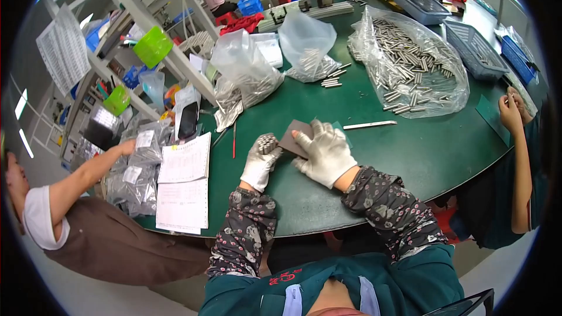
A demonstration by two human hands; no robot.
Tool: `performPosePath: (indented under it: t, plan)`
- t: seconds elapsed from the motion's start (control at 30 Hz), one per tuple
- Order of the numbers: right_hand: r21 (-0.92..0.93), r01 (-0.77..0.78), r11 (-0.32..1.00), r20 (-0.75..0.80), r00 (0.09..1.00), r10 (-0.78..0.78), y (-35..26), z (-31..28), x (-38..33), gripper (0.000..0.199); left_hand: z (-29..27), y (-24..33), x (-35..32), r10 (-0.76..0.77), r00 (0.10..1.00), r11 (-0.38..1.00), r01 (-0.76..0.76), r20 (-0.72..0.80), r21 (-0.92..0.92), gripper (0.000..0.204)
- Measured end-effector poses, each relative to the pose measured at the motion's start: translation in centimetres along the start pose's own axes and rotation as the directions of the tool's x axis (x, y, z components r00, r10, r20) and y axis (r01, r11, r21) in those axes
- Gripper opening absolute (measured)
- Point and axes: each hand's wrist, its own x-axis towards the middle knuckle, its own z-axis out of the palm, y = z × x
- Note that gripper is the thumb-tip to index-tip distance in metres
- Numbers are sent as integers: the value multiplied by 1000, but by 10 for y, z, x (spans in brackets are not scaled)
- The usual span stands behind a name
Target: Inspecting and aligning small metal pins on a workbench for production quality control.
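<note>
My left hand (259,162), in a white glove, is closed around a bundle of small metal rods (267,141) held upright. My right hand (325,153), also gloved, rests flat on a dark brown pad (291,138) lying on the green table (374,158), its fingers pressing the pad's right part. The two hands are close together, the rod bundle touching the pad's left edge. A single long metal rod (369,124) lies on the table just beyond my right hand.
Open clear bags hold many metal rods (410,64), (307,47), (243,76). Loose rods (332,82) lie between them. Blue baskets (474,50) stand far right. Paper sheets (184,184) lie left. One person's arm (88,172) reaches in at left, another person's hand (510,114) at right.
</note>
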Motion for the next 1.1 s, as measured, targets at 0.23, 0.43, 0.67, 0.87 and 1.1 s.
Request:
performPosePath:
  t: [0.23, 0.43, 0.67, 0.87, 1.1]
  plan:
    - [-4, 144, 990, -39, 989, -144, 10, 2, -11, 54, 9, 71, 22, 15, 999, 976, -21, 30, 218, 28]
    - [57, 375, 925, -161, 918, -362, -8, -2, -22, 50, 68, 143, 97, 529, 726, 385, -667, 440, 637, 34]
    - [12, 446, 895, -226, 873, -433, -4, -5, -17, 42, 148, 193, 185, 378, 740, -244, -500, 556, 831, 23]
    - [-20, 514, 858, -264, 825, -500, -7, 1, -12, 33, 148, 175, 220, 225, 865, -359, -356, 450, 863, 34]
    - [40, 532, 846, -247, 825, -508, 4, -5, -17, 26, 107, 182, 117, 742, 406, -150, -675, 533, 723, 34]
